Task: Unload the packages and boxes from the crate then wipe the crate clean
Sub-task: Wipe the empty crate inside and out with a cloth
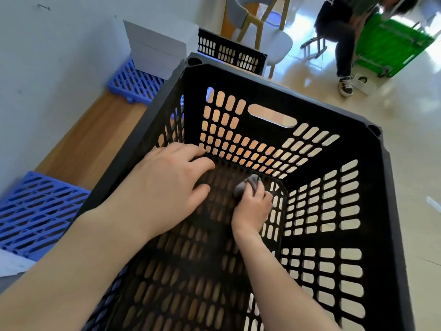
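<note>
A large black slotted crate (pixel 372 149) fills the view, and nothing lies inside it but my hands. Deep at the far right corner of the bottom, my right hand (pixel 253 206) is shut on a bunched grey cloth (pixel 247 186) that presses against the floor of the crate. My left hand (pixel 167 185) hovers higher inside the crate by the left wall, fingers spread and holding nothing.
White boxes (pixel 155 48) stand on a blue slotted pallet (pixel 133 82) at the far left by the wall. Another blue pallet (pixel 35 211) lies near left. A second black crate (pixel 231 52) sits behind. A seated person (pixel 343 37) and a green crate (pixel 391 44) are at the far right.
</note>
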A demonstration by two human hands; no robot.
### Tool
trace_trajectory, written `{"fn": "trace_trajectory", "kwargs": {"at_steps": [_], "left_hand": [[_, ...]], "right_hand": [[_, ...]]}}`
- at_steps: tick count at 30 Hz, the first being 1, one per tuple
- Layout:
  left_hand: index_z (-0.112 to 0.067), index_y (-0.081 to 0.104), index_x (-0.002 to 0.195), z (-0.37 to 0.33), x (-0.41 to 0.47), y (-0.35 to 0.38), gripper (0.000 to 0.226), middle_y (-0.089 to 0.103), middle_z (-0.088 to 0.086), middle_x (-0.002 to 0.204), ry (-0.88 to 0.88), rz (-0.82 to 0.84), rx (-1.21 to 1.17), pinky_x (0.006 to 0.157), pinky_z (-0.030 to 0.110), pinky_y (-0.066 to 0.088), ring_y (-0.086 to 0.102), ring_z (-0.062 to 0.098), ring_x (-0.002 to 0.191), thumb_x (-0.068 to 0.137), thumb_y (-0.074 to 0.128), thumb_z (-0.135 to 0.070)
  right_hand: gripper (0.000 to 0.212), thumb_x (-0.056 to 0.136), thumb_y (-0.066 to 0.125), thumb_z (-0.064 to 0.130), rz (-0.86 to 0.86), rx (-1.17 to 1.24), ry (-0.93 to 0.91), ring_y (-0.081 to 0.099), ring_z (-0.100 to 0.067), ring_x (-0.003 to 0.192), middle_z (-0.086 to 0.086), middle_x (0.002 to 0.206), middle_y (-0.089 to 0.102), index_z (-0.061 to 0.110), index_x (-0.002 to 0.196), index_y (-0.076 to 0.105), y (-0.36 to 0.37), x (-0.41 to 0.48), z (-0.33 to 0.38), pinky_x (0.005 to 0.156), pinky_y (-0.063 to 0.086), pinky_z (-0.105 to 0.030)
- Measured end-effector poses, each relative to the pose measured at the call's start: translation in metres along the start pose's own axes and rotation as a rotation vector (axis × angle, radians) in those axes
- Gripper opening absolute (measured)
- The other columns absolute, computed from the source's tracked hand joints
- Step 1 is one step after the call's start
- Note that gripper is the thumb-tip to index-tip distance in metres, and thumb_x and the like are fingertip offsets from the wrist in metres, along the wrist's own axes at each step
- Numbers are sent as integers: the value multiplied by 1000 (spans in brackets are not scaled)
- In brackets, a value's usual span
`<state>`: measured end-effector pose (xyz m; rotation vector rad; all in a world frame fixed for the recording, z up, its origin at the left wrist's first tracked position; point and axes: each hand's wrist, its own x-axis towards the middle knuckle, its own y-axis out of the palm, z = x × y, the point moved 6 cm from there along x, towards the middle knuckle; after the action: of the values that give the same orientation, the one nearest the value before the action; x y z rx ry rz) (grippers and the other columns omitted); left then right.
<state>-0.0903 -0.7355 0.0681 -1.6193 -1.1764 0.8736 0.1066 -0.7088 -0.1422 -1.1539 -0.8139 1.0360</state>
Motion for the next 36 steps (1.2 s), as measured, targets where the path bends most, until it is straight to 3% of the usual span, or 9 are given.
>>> {"fn": "trace_trajectory", "kwargs": {"at_steps": [3,7,11,16,21,24,27,30,36], "left_hand": [[-30,53,135,0,-2,0,45,49,-7,142,4,-9,4,109,34,33,41,12,134,92,47,-41],[-31,51,136,0,-1,0,45,51,-8,139,7,-34,18,107,34,35,43,12,131,92,46,-41],[-33,48,134,0,3,6,40,52,-10,132,34,-56,52,101,32,39,45,11,124,95,44,-43],[-31,46,135,3,6,4,42,51,-8,134,19,-92,47,99,32,42,45,12,125,94,46,-41],[-31,45,137,1,7,3,43,50,-8,134,16,-92,36,101,32,43,44,11,125,95,45,-40],[-33,39,142,1,6,2,48,50,-10,136,9,-92,27,102,31,44,45,10,124,95,49,-37],[-35,36,144,2,6,2,52,49,-11,137,12,-94,23,101,31,45,45,8,124,94,50,-37],[-35,31,147,3,6,2,56,47,-12,138,14,-86,7,98,27,42,44,7,124,94,50,-39],[-37,24,148,4,3,1,57,46,-14,137,33,-85,-37,87,22,41,44,6,121,95,47,-42]], "right_hand": [[54,92,58,7,-77,45,161,34,-28,126,-11,150,35,15,143,42,-19,13,-49,106,30,-35],[43,98,47,10,-116,141,339,31,-26,130,-10,150,35,12,141,45,-19,21,-35,110,24,-28],[35,97,50,14,-89,226,168,32,-29,134,-13,146,41,15,132,54,-6,23,22,113,30,-40],[40,95,55,13,-109,243,161,32,-28,133,-13,145,41,13,134,53,3,18,53,111,33,-40],[41,95,54,15,-46,246,-83,36,-28,129,-11,145,44,14,136,53,13,12,77,109,33,-38],[41,95,53,19,99,173,-454,41,-25,129,-6,143,45,18,136,49,26,-2,118,110,33,-38],[46,91,56,8,195,174,-729,42,-32,130,-16,140,45,7,136,46,33,-6,139,109,37,-47],[52,89,62,21,97,81,-639,38,-27,128,-6,143,40,20,138,45,19,7,115,106,36,-40],[56,89,62,9,-64,-82,-86,39,-28,121,-11,140,44,14,142,45,-12,22,-16,103,38,-38]]}}
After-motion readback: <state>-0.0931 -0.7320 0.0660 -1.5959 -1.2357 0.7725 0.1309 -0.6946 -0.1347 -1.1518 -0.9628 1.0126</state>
